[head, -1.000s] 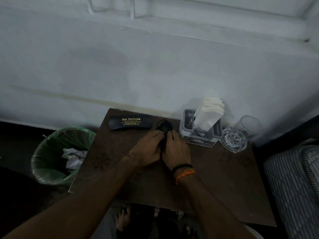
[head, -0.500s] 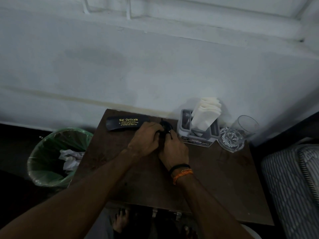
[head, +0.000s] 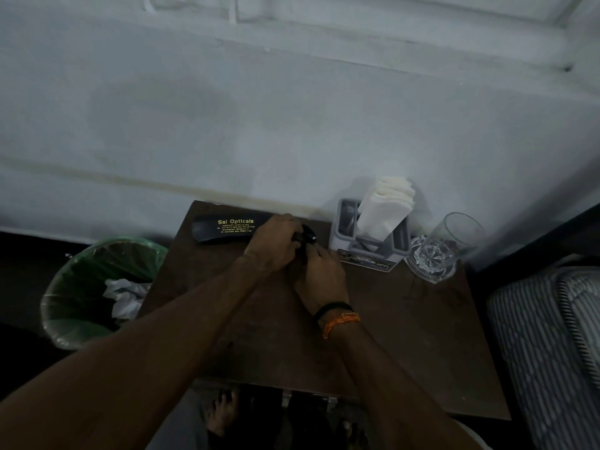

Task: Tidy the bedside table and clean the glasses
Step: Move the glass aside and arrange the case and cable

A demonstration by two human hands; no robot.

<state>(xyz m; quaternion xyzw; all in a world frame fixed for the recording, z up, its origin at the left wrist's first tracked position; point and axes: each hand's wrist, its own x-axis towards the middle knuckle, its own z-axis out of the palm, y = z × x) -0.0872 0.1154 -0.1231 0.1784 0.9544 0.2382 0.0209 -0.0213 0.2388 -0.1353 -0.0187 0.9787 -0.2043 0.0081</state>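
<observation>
On the dark wooden bedside table (head: 406,336), my left hand (head: 276,245) and my right hand (head: 321,274) are closed together on dark-framed glasses (head: 307,236), of which only a small part shows between the fingers. A black glasses case (head: 224,229) with gold lettering lies shut at the table's back left, its right end hidden under my left hand. Whether the glasses touch the case I cannot tell.
A grey holder (head: 367,248) with white napkins (head: 386,209) stands at the back by the wall. An empty cut glass tumbler (head: 444,251) sits at the back right. A green-lined bin (head: 97,287) with crumpled paper is left of the table, a striped mattress (head: 548,349) to the right.
Both hands moved with the glasses away from me and a little left, up to the right end of the case. My left hand now covers that end.
</observation>
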